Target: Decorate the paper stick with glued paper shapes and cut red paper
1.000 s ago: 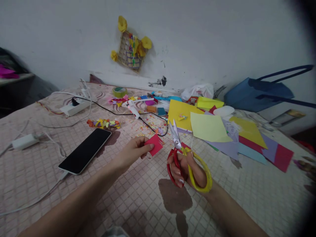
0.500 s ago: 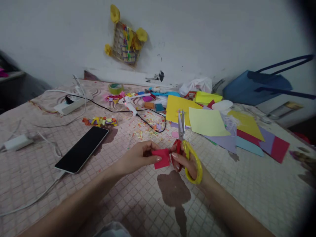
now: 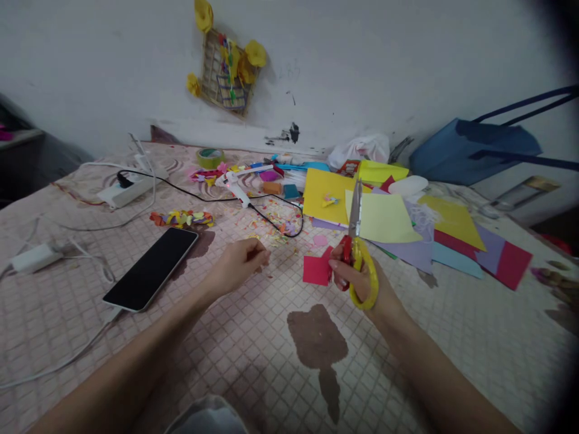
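Note:
My right hand (image 3: 362,280) holds a pair of scissors (image 3: 356,220) with red and yellow handles, blades together and pointing up and away. Pinched in the same fingers is red paper (image 3: 315,270), a small squarish piece with a fold or second layer standing up at its right side. To the left of this paper, apart from it, my left hand (image 3: 239,265) hovers over the table with its fingers curled in and thumb against them. No object shows between those fingers.
A phone (image 3: 152,268) on a charging cable lies at left, near a power strip (image 3: 131,190). Behind my hands are a glue gun (image 3: 237,188), paper scraps (image 3: 181,218) and a tape roll (image 3: 210,158). Coloured sheets (image 3: 384,217) overlap at right, before a blue bag (image 3: 470,150).
My left hand has let go of the red paper and moved left and slightly away. The paper stays in my right hand, which has shifted right and up with the scissors.

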